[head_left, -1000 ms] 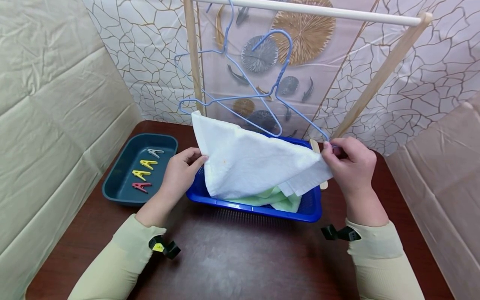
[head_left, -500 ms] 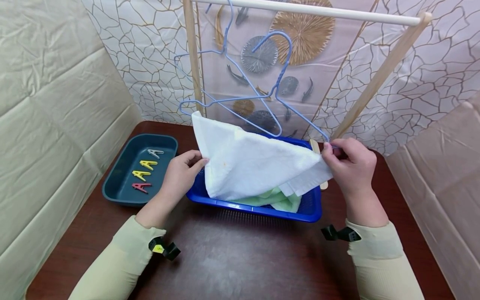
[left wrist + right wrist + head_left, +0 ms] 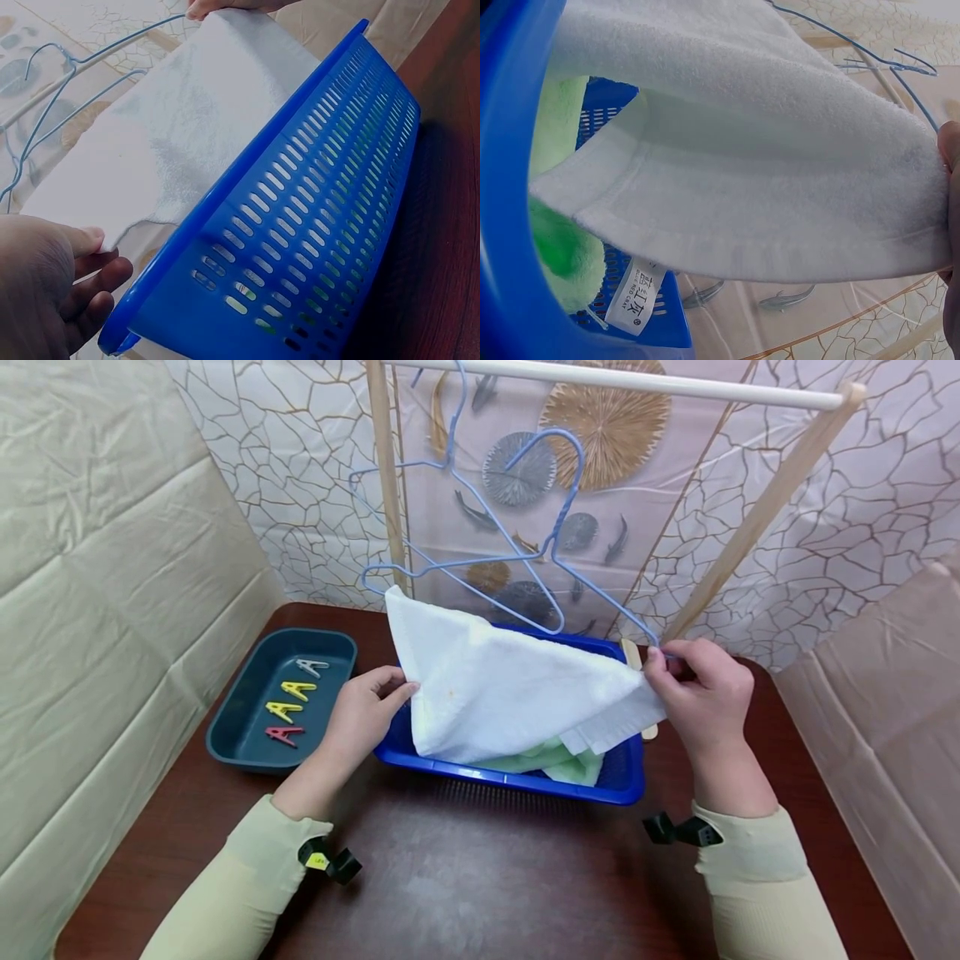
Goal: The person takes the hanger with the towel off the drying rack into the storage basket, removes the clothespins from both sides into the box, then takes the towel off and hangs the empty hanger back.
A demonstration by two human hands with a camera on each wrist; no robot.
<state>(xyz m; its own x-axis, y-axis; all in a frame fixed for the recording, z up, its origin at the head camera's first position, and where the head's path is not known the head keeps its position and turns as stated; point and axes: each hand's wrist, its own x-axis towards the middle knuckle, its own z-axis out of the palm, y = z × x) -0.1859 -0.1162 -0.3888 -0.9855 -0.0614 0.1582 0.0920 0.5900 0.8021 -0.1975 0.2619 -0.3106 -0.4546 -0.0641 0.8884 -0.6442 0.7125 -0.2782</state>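
Note:
A white towel (image 3: 510, 689) hangs folded over the lower bar of a blue wire hanger (image 3: 592, 585), whose hook points up. My left hand (image 3: 367, 706) pinches the towel's left edge between thumb and fingers. At the other end my right hand (image 3: 701, 689) grips the hanger's right corner together with the towel. Beneath the towel stands a blue basket (image 3: 510, 781) with slotted walls. Inside it lies a light green towel (image 3: 573, 764), partly covered; a white label (image 3: 636, 296) shows beside it in the right wrist view.
A dark teal tray (image 3: 240, 756) at the left holds several clothespins (image 3: 283, 710). Behind the basket rises a drying rack with a white rail (image 3: 637, 381) and wooden legs (image 3: 765, 514). A second blue hanger (image 3: 450, 439) hangs from the rack. Patterned cloth covers the back wall.
The hanger has sunk and tilted very slightly, and my left hand has shifted down a little with the towel edge. Both hands keep their hold.

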